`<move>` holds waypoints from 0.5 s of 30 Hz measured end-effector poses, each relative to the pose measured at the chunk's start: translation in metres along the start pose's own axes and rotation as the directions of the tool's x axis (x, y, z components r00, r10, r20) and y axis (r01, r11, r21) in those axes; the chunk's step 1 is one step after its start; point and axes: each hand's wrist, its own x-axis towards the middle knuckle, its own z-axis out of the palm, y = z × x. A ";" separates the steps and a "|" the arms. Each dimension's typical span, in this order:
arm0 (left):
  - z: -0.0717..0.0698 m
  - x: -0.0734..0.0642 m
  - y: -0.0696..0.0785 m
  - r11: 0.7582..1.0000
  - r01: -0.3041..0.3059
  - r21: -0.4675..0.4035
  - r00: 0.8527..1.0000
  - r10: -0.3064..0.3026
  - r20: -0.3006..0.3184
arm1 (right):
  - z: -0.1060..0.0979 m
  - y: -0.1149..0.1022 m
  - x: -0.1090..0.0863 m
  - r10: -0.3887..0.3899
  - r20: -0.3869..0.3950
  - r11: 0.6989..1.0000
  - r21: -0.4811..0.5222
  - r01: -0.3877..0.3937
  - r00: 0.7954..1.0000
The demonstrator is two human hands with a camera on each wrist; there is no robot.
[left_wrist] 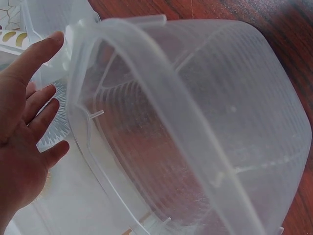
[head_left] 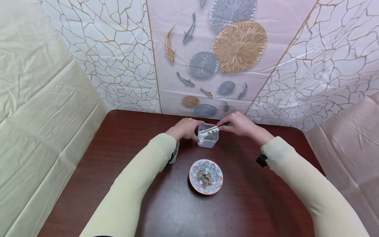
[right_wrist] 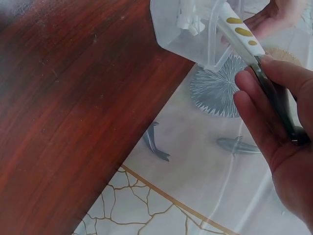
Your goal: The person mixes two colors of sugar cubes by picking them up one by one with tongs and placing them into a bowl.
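My left hand [head_left: 186,127] holds a small clear plastic container [head_left: 209,144] by its left side, thumb at the front and fingers behind. White lumps [right_wrist: 191,23] show inside that container; what they are made of is unclear. In my right hand [head_left: 238,123] is a slim utensil [right_wrist: 242,32], white with gold spots toward the container and dark shiny metal toward my palm. Thumb and fingers pinch its metal part. It reaches over the container's rim, and I cannot tell its exact kind. A patterned bowl [head_left: 192,186] with grey-brown chunks [head_left: 204,176] stands nearer me.
A second clear plastic container [left_wrist: 234,88] stands near my left wrist, partly hidden by the sleeve in the head view. The dark wooden table [head_left: 118,158] ends at a patterned cloth backdrop [head_left: 130,82]. Cream cloth [head_left: 59,115] hangs at the left.
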 end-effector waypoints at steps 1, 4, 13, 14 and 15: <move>0.000 0.000 0.000 1.000 0.001 -0.003 1.000 -0.001 0.001 | 0.000 0.000 0.000 0.001 -0.004 1.000 0.000 -0.001 1.000; 0.001 0.001 0.000 1.000 0.007 -0.001 1.000 -0.007 -0.001 | 0.002 0.000 -0.001 0.003 -0.019 1.000 -0.003 -0.003 1.000; 0.001 0.001 0.000 1.000 0.008 -0.001 1.000 -0.008 0.004 | -0.002 0.000 -0.004 0.034 -0.025 0.999 0.003 -0.034 0.999; 0.001 0.000 0.000 1.000 0.009 -0.005 1.000 -0.009 0.003 | -0.004 -0.001 -0.004 0.040 -0.027 0.999 0.004 -0.040 0.999; 0.001 0.000 0.000 1.000 0.010 -0.007 1.000 -0.010 0.003 | -0.005 -0.001 -0.005 0.046 -0.029 0.999 0.006 -0.046 0.999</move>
